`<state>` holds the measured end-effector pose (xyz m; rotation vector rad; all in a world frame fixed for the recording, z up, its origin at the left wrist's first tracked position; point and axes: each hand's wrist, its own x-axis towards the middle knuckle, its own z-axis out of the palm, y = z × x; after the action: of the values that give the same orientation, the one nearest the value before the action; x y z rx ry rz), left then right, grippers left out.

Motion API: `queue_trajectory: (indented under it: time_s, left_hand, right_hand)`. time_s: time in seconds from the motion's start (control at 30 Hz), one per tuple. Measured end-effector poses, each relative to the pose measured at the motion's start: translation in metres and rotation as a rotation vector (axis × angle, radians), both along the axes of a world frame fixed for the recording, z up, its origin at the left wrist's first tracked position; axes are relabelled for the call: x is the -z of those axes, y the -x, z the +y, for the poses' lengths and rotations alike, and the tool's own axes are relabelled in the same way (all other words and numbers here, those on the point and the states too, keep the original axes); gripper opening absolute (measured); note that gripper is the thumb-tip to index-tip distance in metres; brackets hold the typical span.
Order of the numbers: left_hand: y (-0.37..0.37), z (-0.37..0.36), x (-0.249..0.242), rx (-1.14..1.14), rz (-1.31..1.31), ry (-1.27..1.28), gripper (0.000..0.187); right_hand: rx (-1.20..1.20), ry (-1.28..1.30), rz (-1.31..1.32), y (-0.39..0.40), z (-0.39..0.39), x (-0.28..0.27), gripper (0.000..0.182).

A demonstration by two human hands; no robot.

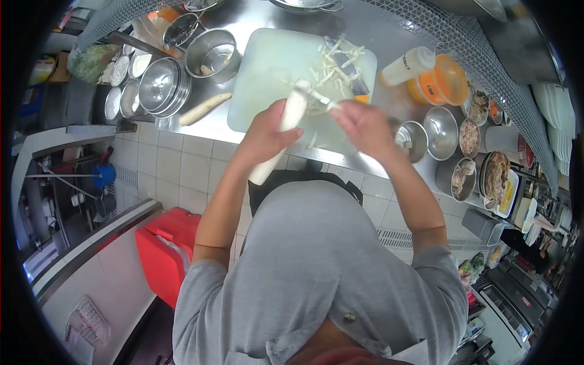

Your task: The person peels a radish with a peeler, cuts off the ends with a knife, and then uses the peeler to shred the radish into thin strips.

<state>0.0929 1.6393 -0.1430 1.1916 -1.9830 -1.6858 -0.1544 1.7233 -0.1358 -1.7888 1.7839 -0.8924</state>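
Observation:
My left hand point(271, 132) is wrapped around a long, pale, peeled root vegetable point(295, 109), held tilted over the near edge of the cutting board point(267, 61). My right hand point(365, 128), slightly blurred, grips a small white peeler point(322, 100) whose head is close to the root's upper end. Pale strips of peel point(340, 64) are heaped on the right of the board. Partly under them is a flat grey item with an orange end point(362, 98). Left of the board, an unpeeled, beige root point(205, 109) lies on the steel counter.
Left of the board stand a steel pot point(212, 55) and stacked steel bowls point(163, 85). On the right are a squeeze bottle point(409, 66), an orange tub point(447, 82), a steel bowl point(442, 131) and several food containers. A red bin point(164, 252) stands on the floor behind at left.

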Motion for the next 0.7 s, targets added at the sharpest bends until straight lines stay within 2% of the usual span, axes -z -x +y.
queue_trajectory:
  time_s: [0.1, 0.2, 0.3, 0.4, 0.57, 0.63, 0.7]
  left_hand:
    - [0.002, 0.003, 0.003, 0.004, 0.011, 0.135, 0.067]
    - [0.005, 0.005, -0.007, 0.014, 0.007, 0.077, 0.068]
    - [0.004, 0.006, -0.003, 0.018, 0.027, 0.080, 0.067]
    - [0.002, 0.006, 0.000, -0.029, 0.086, -0.096, 0.062]
    - [-0.007, -0.009, 0.016, -0.170, 0.113, -0.179, 0.049]
    - [-0.008, -0.013, 0.008, -0.219, 0.215, -0.331, 0.047]
    - [-0.003, -0.013, -0.003, -0.266, 0.269, -0.313, 0.049]
  right_hand:
    - [-0.128, -0.082, 0.017, -0.016, 0.005, 0.001, 0.034]
    - [-0.142, -0.045, 0.013, -0.021, 0.010, 0.006, 0.025]
    - [-0.147, -0.058, 0.044, -0.019, 0.011, 0.005, 0.024]
    - [-0.114, 0.061, 0.070, -0.019, 0.013, 0.003, 0.029]
    - [-0.006, 0.188, 0.132, -0.015, 0.019, 0.007, 0.025]
    - [0.010, 0.226, 0.224, -0.010, 0.020, 0.005, 0.023]
    - [0.001, 0.268, 0.349, -0.009, 0.025, 0.000, 0.022]
